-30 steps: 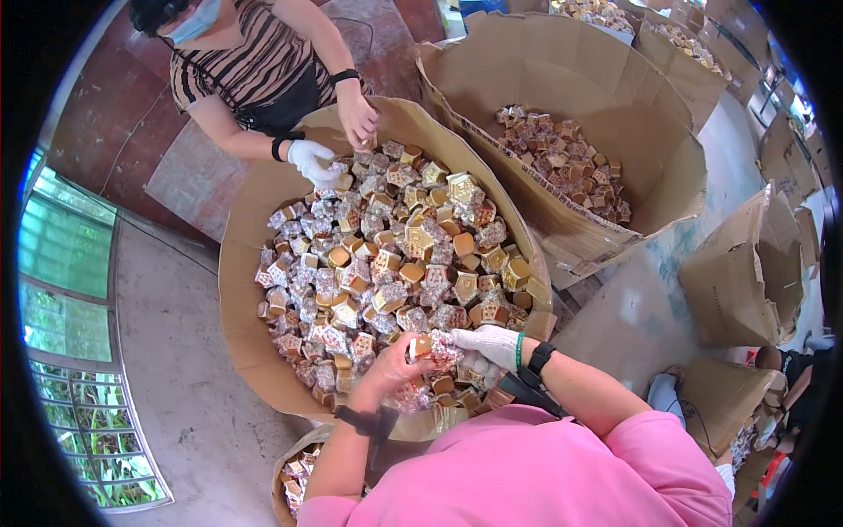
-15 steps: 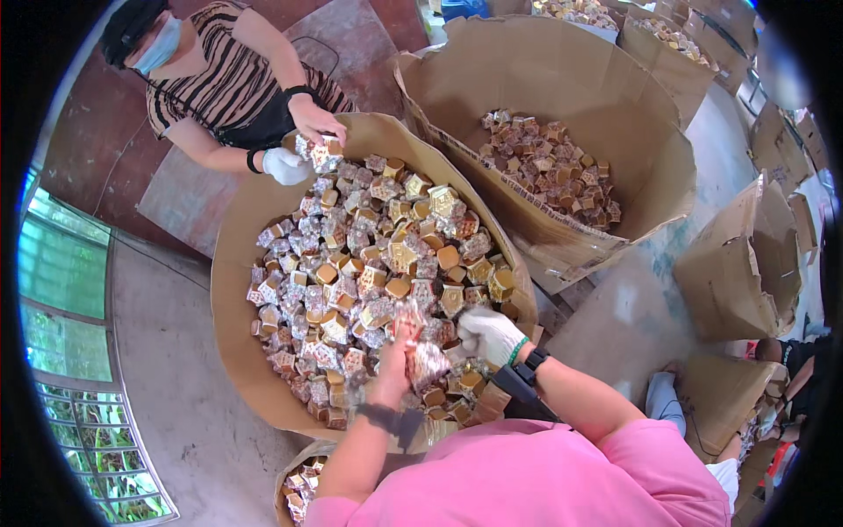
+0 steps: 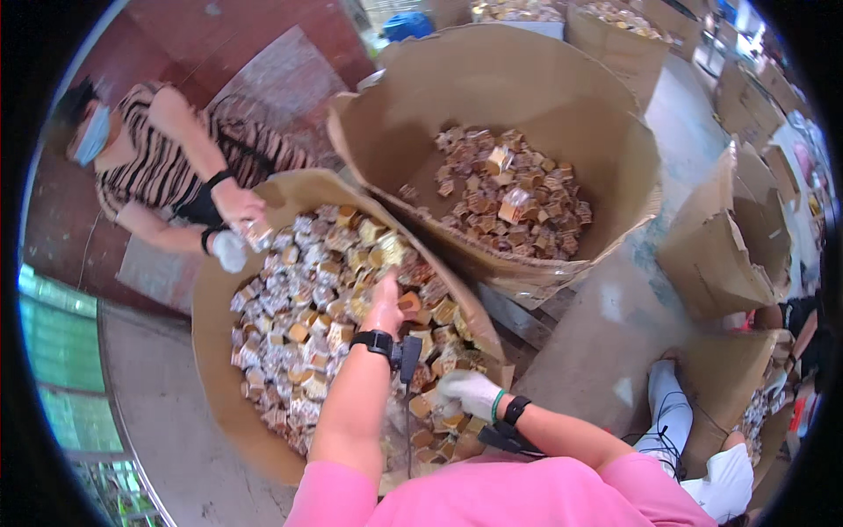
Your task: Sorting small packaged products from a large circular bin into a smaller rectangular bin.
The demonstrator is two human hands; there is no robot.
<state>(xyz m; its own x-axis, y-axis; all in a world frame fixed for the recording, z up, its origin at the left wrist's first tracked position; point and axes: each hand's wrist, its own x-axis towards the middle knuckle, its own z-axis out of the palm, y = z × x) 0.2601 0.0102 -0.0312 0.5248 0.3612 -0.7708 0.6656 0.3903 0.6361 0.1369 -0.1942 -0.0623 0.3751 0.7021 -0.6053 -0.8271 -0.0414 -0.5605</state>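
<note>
A big round cardboard bin in front of me is filled with small house-shaped pieces in shiny clear wrap, white, brown and gold. My bare left hand is stretched out over the pile toward its far right side, fingers extended and nothing in them. Lower down, near the bin's right rim, my right hand in a white glove rests at the pile; its fingertips blur among the pieces, so a grip cannot be made out. Two brighter wrapped pieces, one upper and one lower, appear over the heap in the second bin.
Across the bin at left, a masked person in a striped top holds a wrapped piece. More cardboard boxes stand at right and behind. Another person's leg shows at lower right, beside a carton.
My left hand has let go of the red-and-white wrapped pieces and reached up and forward. Two bright pieces now show in the second bin. The view has shifted right.
</note>
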